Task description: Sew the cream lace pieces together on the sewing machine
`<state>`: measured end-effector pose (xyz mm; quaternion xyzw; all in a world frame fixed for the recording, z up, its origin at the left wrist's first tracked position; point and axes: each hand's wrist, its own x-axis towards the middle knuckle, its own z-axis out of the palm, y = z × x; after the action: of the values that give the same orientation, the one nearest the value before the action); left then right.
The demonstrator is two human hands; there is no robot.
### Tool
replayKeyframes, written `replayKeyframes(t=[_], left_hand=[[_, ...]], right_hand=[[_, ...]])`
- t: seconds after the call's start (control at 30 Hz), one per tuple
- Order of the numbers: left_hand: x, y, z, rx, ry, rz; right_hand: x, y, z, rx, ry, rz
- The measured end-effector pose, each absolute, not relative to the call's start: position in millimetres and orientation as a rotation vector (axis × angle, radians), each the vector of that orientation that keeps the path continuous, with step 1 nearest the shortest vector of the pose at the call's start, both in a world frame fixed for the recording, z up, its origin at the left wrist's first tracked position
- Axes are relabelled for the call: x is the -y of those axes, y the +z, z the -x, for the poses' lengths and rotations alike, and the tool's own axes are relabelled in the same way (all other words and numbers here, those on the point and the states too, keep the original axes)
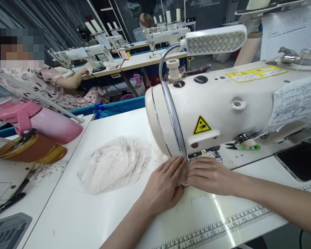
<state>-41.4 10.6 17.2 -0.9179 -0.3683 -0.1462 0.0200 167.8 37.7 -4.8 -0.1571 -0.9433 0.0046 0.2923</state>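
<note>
My left hand (pixel 164 185) and my right hand (pixel 209 175) lie side by side on the white table, fingers pressed down on a small piece of pale lace fabric (pixel 184 173) right under the head of the white sewing machine (pixel 223 100). The fabric shows only as a narrow strip between the two hands. The needle area is hidden behind the machine head and my fingers. A heap of pale lace pieces (pixel 114 167) with loose threads lies on the table just left of my left hand.
A gooseneck LED lamp (pixel 215 38) arches over the machine. A pink bottle (pixel 49 122) and an amber container (pixel 28 150) stand at the left. Small snips (pixel 235 146) lie behind my right hand. A printed ruler (pixel 223 224) runs along the table's front. Another person (pixel 57 86) sews at the far left.
</note>
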Motion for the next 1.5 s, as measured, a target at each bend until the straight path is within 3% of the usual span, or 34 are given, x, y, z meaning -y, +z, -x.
replayKeyframes(t=[1.5], left_hand=[[-12.1, 13.8, 33.7, 1.209, -0.353, 2.751]], right_hand=[[-38.1, -6.6, -175.1, 2.515, -0.104, 0.525]])
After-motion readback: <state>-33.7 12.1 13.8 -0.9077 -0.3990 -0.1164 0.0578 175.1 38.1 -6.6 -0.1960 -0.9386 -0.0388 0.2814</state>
